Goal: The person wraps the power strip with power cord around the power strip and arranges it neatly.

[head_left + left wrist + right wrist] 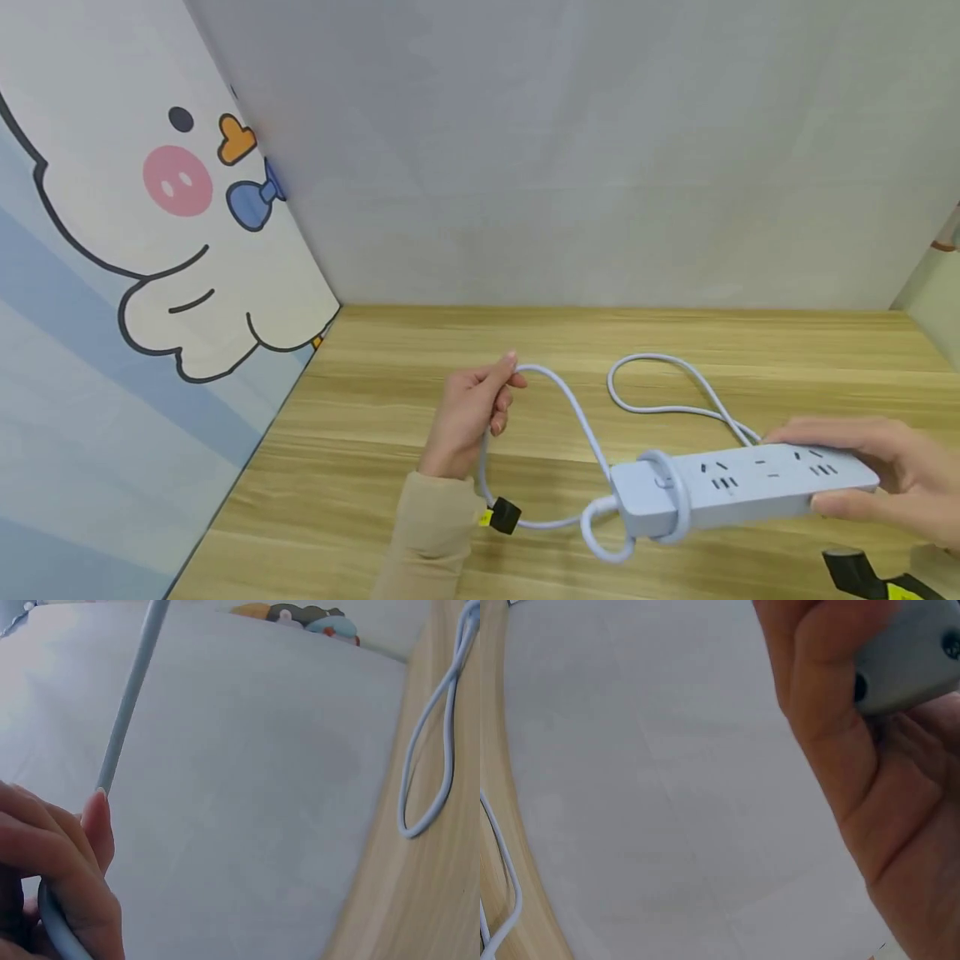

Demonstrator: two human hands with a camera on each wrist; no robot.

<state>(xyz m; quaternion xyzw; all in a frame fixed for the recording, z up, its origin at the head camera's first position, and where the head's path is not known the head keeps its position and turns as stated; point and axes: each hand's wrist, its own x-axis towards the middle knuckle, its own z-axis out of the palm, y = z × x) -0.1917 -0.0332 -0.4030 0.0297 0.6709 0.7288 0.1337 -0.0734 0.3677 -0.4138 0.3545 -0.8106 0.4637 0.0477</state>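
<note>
A white power strip (750,487) is held above the table by my right hand (892,475), which grips its right end with the thumb along the front side. The white cord (573,400) wraps once around the strip's left end. My left hand (472,408) pinches a stretch of that cord between thumb and fingers, left of the strip. In the left wrist view the cord (131,697) runs up out of the left hand (67,862). The strip's underside (911,664) shows in the right hand (870,750) in the right wrist view.
Another loop of cord (660,358) lies on the wooden table (360,500) behind the strip. A pale wall panel (585,167) closes the back. On the left stands a panel with a cartoon print (97,208). Black wrist mounts sit at both wrists.
</note>
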